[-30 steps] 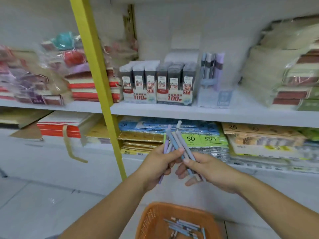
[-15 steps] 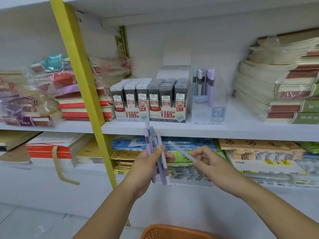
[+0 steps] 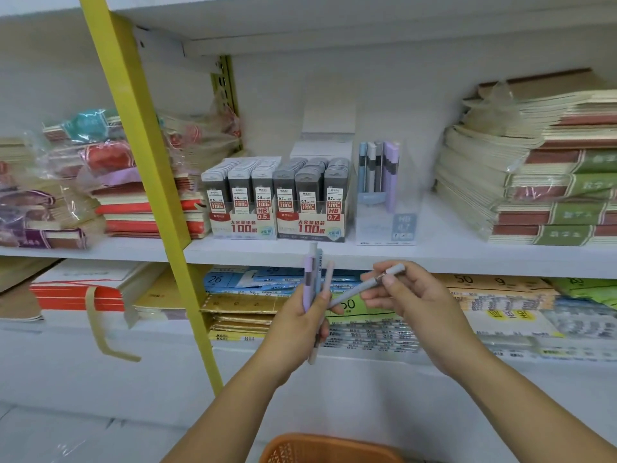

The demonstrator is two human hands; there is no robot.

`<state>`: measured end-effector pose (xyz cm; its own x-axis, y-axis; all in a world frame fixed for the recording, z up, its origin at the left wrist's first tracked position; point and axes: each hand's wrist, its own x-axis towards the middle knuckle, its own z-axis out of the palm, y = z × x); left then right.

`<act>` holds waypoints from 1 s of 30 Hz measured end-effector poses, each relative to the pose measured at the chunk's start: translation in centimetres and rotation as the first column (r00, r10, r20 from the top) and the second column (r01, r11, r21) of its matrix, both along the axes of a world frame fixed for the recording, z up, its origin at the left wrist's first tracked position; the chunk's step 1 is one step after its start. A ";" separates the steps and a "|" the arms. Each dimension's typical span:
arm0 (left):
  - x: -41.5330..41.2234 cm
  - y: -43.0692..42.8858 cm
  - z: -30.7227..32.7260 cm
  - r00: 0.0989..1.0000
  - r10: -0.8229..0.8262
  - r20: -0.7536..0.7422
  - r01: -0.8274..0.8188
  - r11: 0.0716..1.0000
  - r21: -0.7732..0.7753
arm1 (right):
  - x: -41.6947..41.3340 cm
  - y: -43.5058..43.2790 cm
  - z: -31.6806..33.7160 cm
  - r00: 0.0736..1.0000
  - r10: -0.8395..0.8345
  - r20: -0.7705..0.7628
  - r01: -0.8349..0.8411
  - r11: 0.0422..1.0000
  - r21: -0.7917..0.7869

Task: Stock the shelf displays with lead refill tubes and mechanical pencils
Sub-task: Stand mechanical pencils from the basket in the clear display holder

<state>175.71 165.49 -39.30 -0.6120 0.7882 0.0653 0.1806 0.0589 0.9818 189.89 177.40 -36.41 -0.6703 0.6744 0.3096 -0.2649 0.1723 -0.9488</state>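
At centre frame, the left hand [image 3: 293,324] grips a bundle of pencils [image 3: 313,279] upright. The right hand [image 3: 415,295] pinches one pencil [image 3: 365,286] near its end. They look light, stiff and slippery, best held mid-barrel.

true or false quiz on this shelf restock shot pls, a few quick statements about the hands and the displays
1. The left hand holds several pencils upright. True.
2. The right hand is empty. False: it pinches a single grey pencil.
3. The clear pencil display stands just right of the lead refill boxes. True.
4. The orange basket sits beside the lead refill boxes. False: it is low at the frame's bottom edge, below both hands.
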 end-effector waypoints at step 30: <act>-4.2 6.8 10.4 0.993 0.062 -0.103 -0.032 0.963 0.268 | -5.8 10.6 15.8 0.883 -0.429 0.189 0.032 0.457 0.889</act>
<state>171.50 172.30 -28.88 -0.6252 0.7038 0.3373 0.2913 -0.1905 0.9375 184.09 187.98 -20.57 -0.7150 0.3547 0.6024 0.2152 0.9315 -0.2931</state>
